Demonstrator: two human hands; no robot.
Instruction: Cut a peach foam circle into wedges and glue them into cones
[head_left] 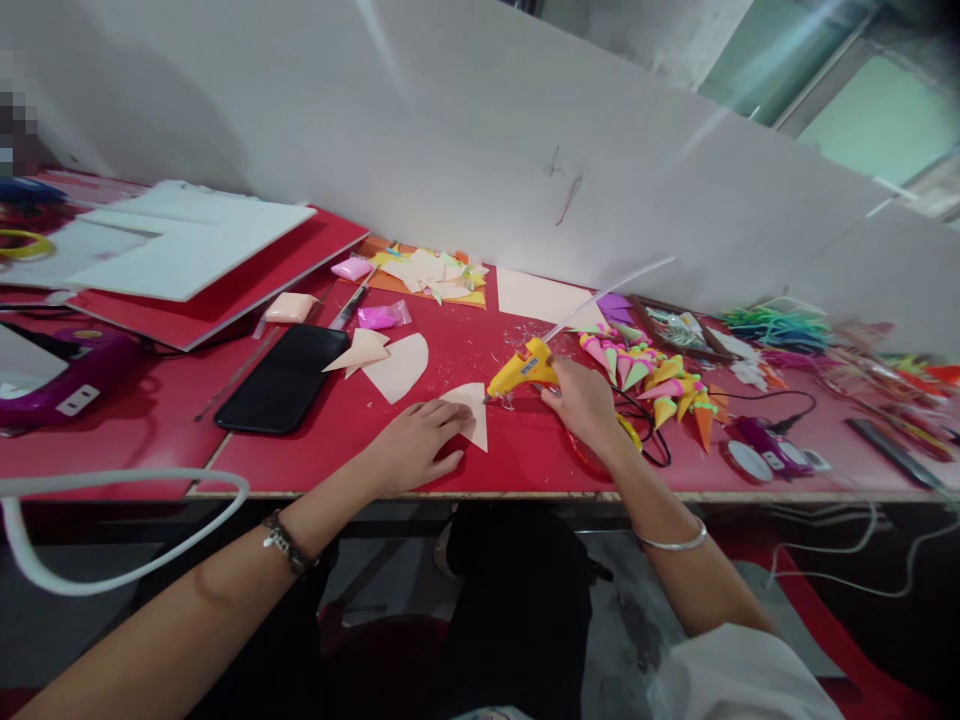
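Red covers the long table, and a white wall board stands behind it. At the far left, flat white boards are stacked on a red sheet. Next, a black phone is laid flat. Just beside it, two cut pieces of pale peach paper are waiting, not yet glued. Behind them, a small heap of paper scraps is seen.

Near the table's front edge, a pale peach wedge of paper is pressed flat under the fingers of the left hand. This hand is spread open and nothing is gripped by it. The tip of a yellow glue gun is held at the right edge of the wedge, touching or nearly so. The gun is gripped by the right hand, which is closed around its handle.

Further right, a pile of small bright paper cones in pink, yellow, green and orange is already made. So a good many cones look finished, one is being glued, and at least two paper pieces are left. At the far right, green strips are scattered.
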